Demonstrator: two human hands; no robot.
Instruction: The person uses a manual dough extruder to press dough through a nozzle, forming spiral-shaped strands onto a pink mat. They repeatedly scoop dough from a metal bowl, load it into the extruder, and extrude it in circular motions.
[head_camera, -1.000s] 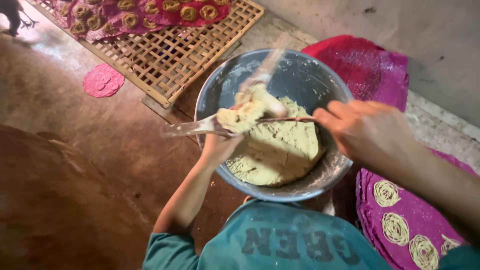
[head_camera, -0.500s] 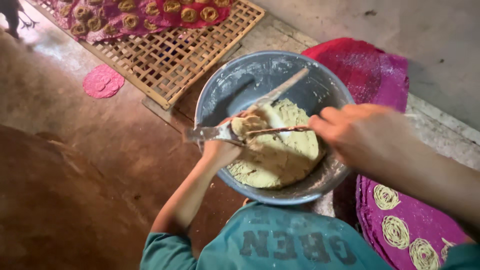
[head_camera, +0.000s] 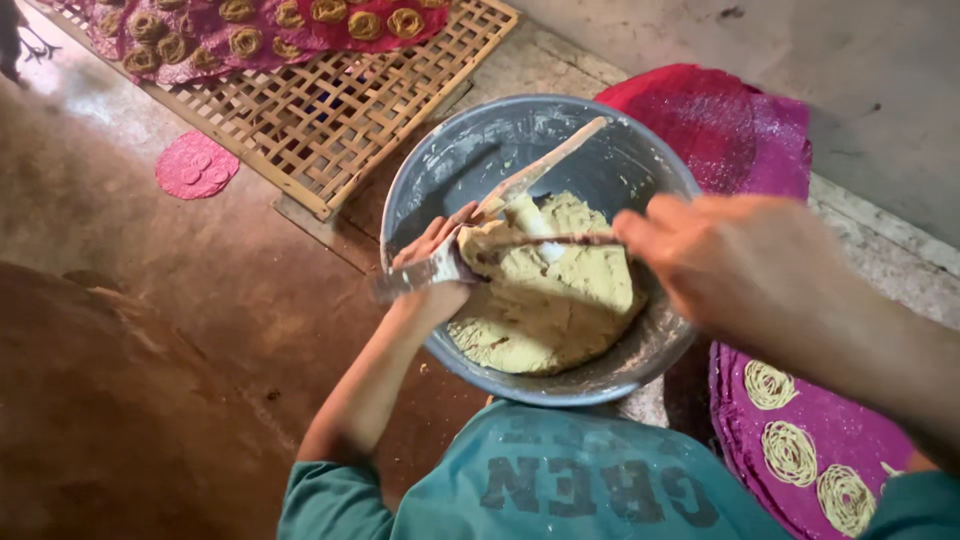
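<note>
The work stood at the filling stage: pale dough (head_camera: 560, 290) lay heaped in the grey metal bowl (head_camera: 440, 165), which sat on the floor (head_camera: 150, 300) just beside a wooden lattice tray (head_camera: 330, 110). The left hand (head_camera: 435, 260) reached over the near rim and was closed around a small metal tool (head_camera: 420, 275), probably a press or mould, though blur hid its exact shape. A lump of dough rested against that hand. The right hand (head_camera: 730, 260) was clenched on the end of a thin dark stick (head_camera: 555, 240) whose tip lay across the dough at the left hand. A wooden spatula (head_camera: 545, 165) leaned in the bowl, touched by neither hand.

Judging by this, dough was being scraped into the tool. The next move would call for a steady left grip while the stick pushed the lump in cleanly. Coiled dough spirals (head_camera: 790, 450) lay on a purple cloth (head_camera: 740, 140) at the right.
</note>
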